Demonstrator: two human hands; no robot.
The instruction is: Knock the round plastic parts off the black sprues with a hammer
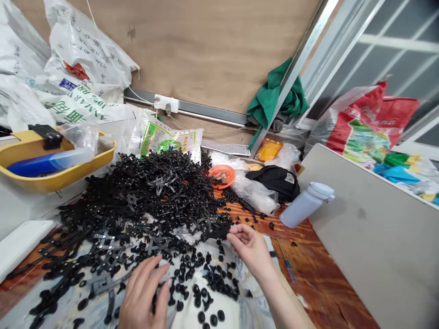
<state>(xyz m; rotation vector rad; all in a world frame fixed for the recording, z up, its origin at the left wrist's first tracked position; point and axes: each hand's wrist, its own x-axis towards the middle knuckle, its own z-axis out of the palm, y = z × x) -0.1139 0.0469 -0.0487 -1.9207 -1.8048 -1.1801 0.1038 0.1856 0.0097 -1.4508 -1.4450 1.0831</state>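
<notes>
A large heap of black plastic pieces spreads over the table. My right hand is at the heap's right edge, its thumb and index finger pressed together; what they hold, if anything, is too small to make out. Lower down, my left hand hovers over the loose parts with its fingers apart. Between the two hands lie many small round black knobs, some on a white pad.
A light blue bottle and a black cap stand right of the heap, near an orange dish. A yellow basket is at left. A grey panel borders the right side. A blue pen lies beside my right forearm.
</notes>
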